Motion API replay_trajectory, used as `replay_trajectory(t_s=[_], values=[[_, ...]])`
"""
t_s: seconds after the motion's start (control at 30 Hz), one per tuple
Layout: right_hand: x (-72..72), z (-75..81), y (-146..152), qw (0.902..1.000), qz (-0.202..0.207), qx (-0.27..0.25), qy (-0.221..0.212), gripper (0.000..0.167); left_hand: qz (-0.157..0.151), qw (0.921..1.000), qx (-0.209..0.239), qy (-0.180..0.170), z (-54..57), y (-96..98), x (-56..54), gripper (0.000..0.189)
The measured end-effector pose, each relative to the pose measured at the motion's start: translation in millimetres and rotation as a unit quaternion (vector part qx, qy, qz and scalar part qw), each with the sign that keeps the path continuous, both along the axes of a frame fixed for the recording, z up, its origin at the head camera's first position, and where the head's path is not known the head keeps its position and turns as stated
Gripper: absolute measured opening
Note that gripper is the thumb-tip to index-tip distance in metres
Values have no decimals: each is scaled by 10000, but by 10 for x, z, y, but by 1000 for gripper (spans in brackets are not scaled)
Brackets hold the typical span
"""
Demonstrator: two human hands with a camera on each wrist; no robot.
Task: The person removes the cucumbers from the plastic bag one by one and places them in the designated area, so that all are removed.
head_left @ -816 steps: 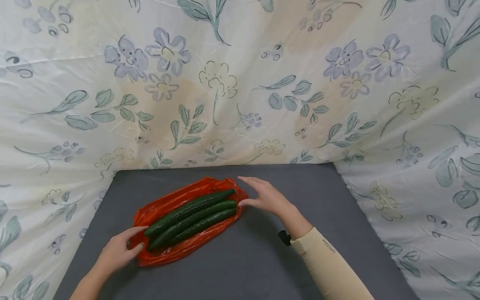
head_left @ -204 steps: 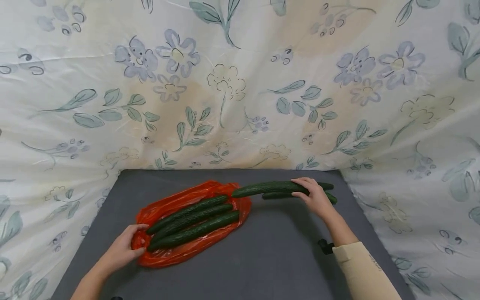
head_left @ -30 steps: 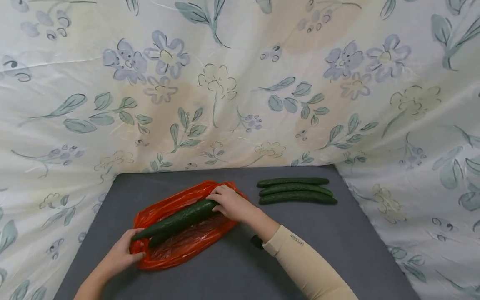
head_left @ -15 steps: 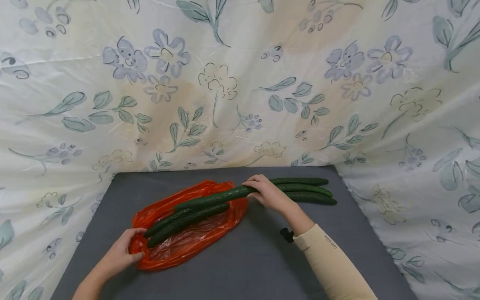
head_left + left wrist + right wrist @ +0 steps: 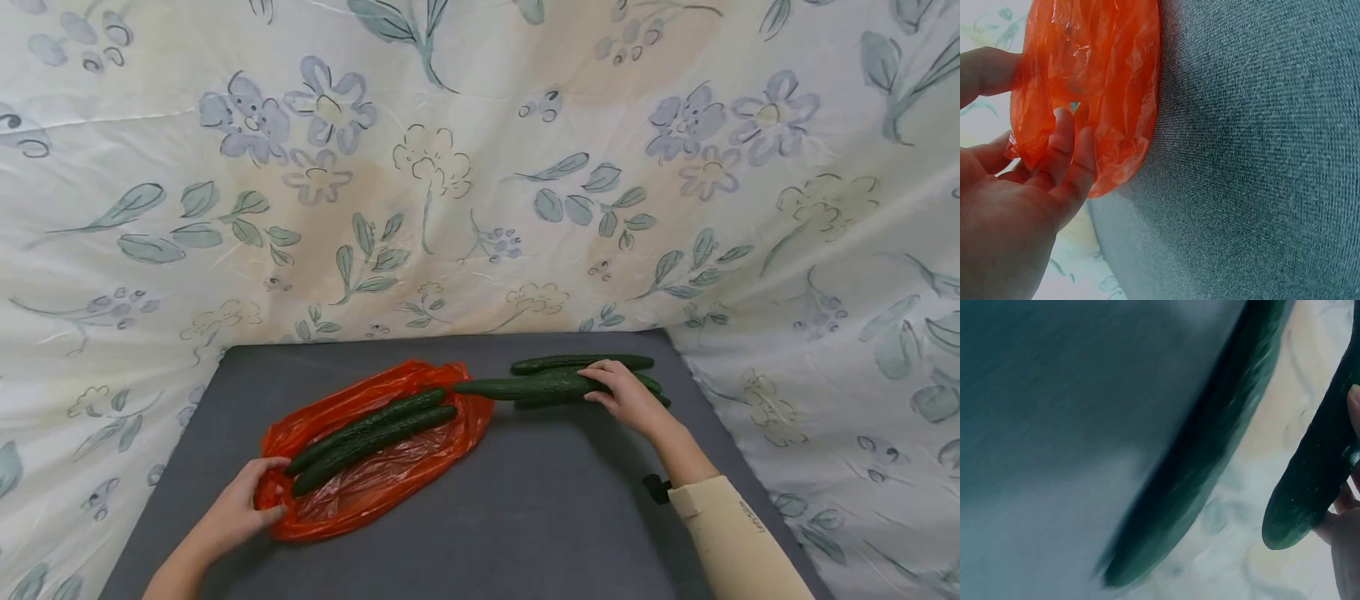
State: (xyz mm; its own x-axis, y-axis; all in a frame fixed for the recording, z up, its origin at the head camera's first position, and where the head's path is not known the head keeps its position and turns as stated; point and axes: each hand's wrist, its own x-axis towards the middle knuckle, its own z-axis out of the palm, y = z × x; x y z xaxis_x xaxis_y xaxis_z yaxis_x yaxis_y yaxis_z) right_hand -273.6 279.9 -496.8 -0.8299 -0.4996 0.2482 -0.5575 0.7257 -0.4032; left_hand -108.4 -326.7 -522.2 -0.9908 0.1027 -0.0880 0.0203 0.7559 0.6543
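Observation:
My right hand [image 5: 633,402] grips a long dark green cucumber [image 5: 517,388] near its right end, above the cucumbers lying at the right. Of those, the rearmost cucumber [image 5: 555,363] shows most; the others are partly hidden. In the right wrist view the held cucumber [image 5: 1310,481] hangs apart from a lying cucumber [image 5: 1197,450]. My left hand [image 5: 238,510] holds the near-left end of a red plastic bag [image 5: 375,508], its thin film [image 5: 1035,119] between thumb and fingers. Two cucumbers [image 5: 375,446] lie side by side on the opened bag.
A dark grey cloth-covered table [image 5: 480,533] bears everything. Floral fabric [image 5: 465,208] rises behind the table's far edge and along both sides. A black strap piece [image 5: 657,489] sits at the right wrist by a beige sleeve [image 5: 735,533].
My right hand has lifted a cucumber off the bag and carried it rightward to the row of cucumbers. My left hand stays at the bag's end.

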Motion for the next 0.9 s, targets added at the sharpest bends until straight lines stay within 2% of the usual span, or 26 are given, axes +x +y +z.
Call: replay_trajectory(t_s=[0.27,0.37,0.6,0.9], values=[[102,-188,448,9980,-452,275,-342,43,83,9994,150,-291,7,-21,21,65],[135,-228,557,9972,-554,261,-430,42,90,9995,160,-250,14,-16,12,64],[175,-285,726,9960,-609,312,-566,42,72,9994,174,-295,46,-11,-3,65],[193,-362,879,9957,-666,349,-544,43,88,9995,192,-251,24,-12,4,64]])
